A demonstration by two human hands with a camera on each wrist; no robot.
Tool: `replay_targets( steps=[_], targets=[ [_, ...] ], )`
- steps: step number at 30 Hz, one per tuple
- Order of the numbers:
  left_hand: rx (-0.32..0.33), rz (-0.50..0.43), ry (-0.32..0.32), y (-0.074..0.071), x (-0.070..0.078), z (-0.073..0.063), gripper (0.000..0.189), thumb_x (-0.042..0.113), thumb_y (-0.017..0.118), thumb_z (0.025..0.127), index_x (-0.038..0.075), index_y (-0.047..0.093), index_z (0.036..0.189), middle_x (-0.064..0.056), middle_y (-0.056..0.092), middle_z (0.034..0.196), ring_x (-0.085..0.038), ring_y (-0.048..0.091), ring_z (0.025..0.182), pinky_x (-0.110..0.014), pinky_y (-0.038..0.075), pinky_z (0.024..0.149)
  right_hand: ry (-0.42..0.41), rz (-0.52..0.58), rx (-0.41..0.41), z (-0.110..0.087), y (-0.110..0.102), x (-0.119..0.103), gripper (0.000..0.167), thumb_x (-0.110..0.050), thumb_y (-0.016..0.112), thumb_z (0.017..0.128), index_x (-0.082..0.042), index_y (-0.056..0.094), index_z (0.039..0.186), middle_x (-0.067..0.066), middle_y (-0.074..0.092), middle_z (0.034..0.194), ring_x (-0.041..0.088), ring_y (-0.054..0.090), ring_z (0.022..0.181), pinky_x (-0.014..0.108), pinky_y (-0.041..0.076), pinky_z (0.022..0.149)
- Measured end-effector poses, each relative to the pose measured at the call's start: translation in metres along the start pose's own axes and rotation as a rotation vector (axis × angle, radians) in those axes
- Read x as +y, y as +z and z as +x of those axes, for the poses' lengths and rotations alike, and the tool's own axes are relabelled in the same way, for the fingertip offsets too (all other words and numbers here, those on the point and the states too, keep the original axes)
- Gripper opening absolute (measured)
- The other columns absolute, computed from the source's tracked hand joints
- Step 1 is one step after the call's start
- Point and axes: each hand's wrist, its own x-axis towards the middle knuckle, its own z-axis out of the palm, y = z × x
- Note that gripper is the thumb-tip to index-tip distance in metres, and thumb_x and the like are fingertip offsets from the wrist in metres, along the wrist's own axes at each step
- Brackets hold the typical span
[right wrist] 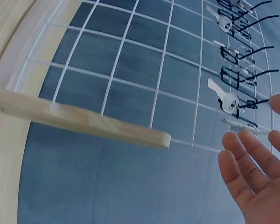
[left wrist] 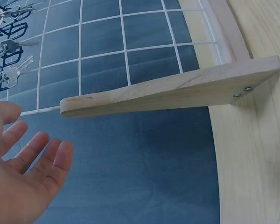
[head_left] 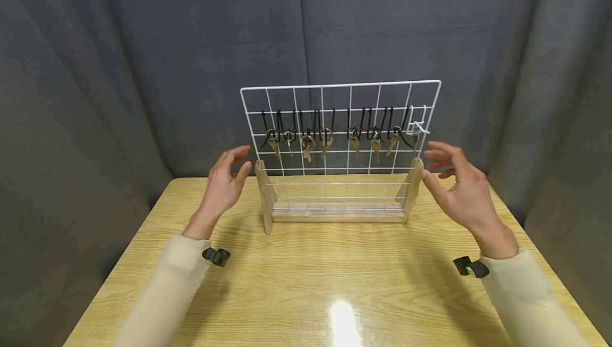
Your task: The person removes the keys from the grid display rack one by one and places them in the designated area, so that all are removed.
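A white wire grid (head_left: 334, 86) stands upright in a wooden stand (head_left: 337, 215) on the table. Keys on rings, such as this brass key (head_left: 307, 147), hang from a row of black hooks across it. A white hook (head_left: 418, 127) at the right end also bears a key. My left hand (head_left: 223, 183) is held in the air beside the stand's left post (left wrist: 177, 88), fingers loosely bent around nothing. On the other side, my right hand (head_left: 461, 190) hovers by the right post (right wrist: 107, 123), thumb and fingers spread apart. A silver key (right wrist: 230, 101) hangs near its fingertips in the right wrist view.
The light wood table (head_left: 306, 267) extends in front of the stand. Grey curtains (head_left: 205, 33) close off the back and both sides. Each sleeve carries a small black device at the wrist.
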Motion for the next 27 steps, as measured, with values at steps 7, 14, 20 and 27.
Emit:
replay_targets(
  steps=[7,14,20,27],
  targets=[
    [-0.017,-0.037,-0.049,0.004,-0.003,-0.001,0.039,0.020,0.056,0.104,0.009,0.053,0.141,-0.016,0.058,0.134,-0.033,0.057,0.121,-0.050,0.051,0.089,0.018,0.018,-0.043,-0.001,0.007,-0.007,0.061,-0.010,0.070,0.092,-0.018,0.043,0.146,0.011,0.066,0.125,0.021,0.062,0.100,0.011,0.043,0.079],
    [-0.015,-0.077,-0.094,0.010,-0.005,0.003,0.037,0.020,0.055,0.104,0.009,0.055,0.139,-0.016,0.059,0.133,-0.033,0.057,0.122,-0.054,0.051,0.094,-0.011,0.046,-0.042,-0.001,0.014,-0.011,0.061,-0.006,0.069,0.090,-0.016,0.045,0.145,0.011,0.067,0.124,0.013,0.061,0.097,0.011,0.044,0.079],
    [0.004,-0.091,-0.117,0.015,-0.006,0.005,0.034,0.017,0.055,0.103,0.007,0.058,0.135,-0.016,0.061,0.130,-0.033,0.059,0.120,-0.051,0.052,0.095,-0.029,0.055,-0.056,-0.001,0.018,-0.014,0.060,-0.005,0.069,0.090,-0.012,0.045,0.144,0.011,0.068,0.122,0.012,0.061,0.096,0.014,0.045,0.077],
    [0.027,-0.084,-0.132,0.022,-0.006,0.007,0.032,0.017,0.054,0.104,0.004,0.060,0.132,-0.018,0.063,0.126,-0.034,0.060,0.117,-0.050,0.048,0.099,-0.042,0.070,-0.059,0.000,0.021,-0.016,0.060,-0.006,0.070,0.090,-0.014,0.045,0.144,0.011,0.068,0.123,0.012,0.061,0.095,0.014,0.047,0.076]
  ],
)
